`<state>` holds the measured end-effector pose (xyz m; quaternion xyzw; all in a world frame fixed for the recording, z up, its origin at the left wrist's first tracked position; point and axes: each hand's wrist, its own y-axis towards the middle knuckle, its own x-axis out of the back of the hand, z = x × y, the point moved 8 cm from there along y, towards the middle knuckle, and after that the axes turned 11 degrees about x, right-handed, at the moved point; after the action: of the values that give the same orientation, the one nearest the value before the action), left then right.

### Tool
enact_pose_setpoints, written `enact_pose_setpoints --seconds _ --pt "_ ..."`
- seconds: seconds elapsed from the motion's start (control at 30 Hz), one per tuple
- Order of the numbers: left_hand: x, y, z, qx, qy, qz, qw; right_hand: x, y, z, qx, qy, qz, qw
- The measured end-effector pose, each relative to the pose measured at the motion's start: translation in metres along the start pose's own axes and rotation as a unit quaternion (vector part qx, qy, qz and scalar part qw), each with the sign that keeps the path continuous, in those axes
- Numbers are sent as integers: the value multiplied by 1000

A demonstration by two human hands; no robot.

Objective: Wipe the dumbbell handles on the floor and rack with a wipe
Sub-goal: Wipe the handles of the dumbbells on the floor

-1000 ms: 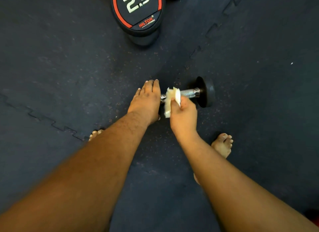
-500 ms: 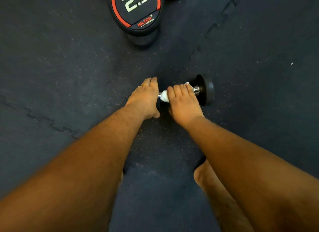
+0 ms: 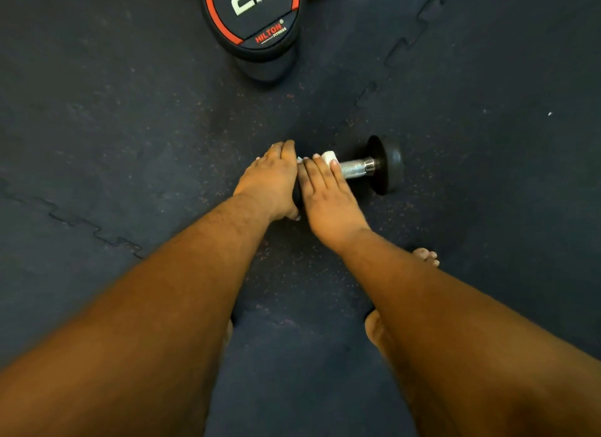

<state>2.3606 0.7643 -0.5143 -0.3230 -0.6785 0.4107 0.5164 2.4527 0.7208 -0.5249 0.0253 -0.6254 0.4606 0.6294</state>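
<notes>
A small black dumbbell [image 3: 383, 165] lies on the dark rubber floor, its chrome handle [image 3: 356, 167] pointing left to right. My left hand [image 3: 270, 180] covers and grips the dumbbell's left end, which is hidden under it. My right hand [image 3: 325, 196] is wrapped over the left part of the handle, pressing a white wipe [image 3: 329, 156] onto it. Only a corner of the wipe shows past my fingertips. The right part of the handle is bare.
A larger black dumbbell [image 3: 257, 23] marked 2.5 with a red ring stands on end at the top centre. The floor is made of interlocking dark mats [image 3: 130, 137]. My bare right foot [image 3: 426, 258] is just below and right of the hands.
My right hand has slid the wipe leftward along the handle toward my left hand, baring the right part of the chrome. One second ago the wipe was held up over the handle.
</notes>
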Motion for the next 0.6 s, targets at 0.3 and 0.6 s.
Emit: enact_pose_setpoints --seconds 0.3,0.6 --pt "10 17 1 -18 -5 24 1000 -5 4 -12 -45 -11 -30 998" --pt "10 -6 8 -94 60 -111 988 5 4 -32 -88 -16 -4 996"
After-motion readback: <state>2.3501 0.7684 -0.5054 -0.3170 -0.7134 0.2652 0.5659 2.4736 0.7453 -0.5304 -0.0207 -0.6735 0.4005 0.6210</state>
